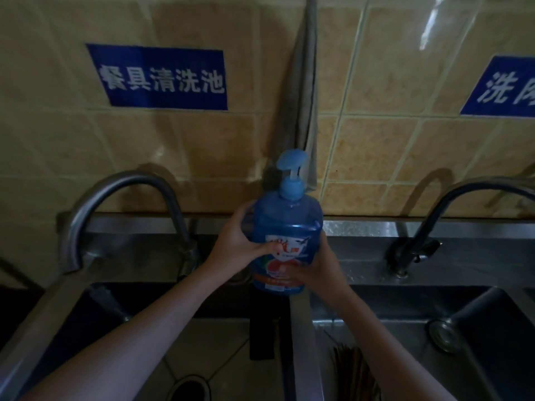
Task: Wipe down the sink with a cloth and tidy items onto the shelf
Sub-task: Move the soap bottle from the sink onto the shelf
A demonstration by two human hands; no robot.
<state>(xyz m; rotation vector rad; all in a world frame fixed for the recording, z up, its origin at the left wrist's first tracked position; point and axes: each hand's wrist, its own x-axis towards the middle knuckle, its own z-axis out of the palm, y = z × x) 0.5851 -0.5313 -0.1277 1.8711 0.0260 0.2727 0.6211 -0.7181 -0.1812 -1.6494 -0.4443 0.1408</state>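
A blue pump bottle (pixel 286 218) of soap with a red and white label is held upright above the gap between two steel sinks. My left hand (pixel 240 241) grips its left side, thumb across the label. My right hand (pixel 315 270) holds its lower right side and base. A grey cloth (pixel 304 82) hangs on the tiled wall just behind the bottle's pump head. The left sink (pixel 95 296) and the right sink (pixel 405 302) lie below my arms. No shelf is in view.
A curved steel tap (pixel 124 183) arches over the left sink, and a dark tap (pixel 434 209) stands at the right sink. A bundle of chopsticks (pixel 353 369) lies in the right basin near a drain (pixel 443 337). Blue signs (pixel 159 76) hang on the wall.
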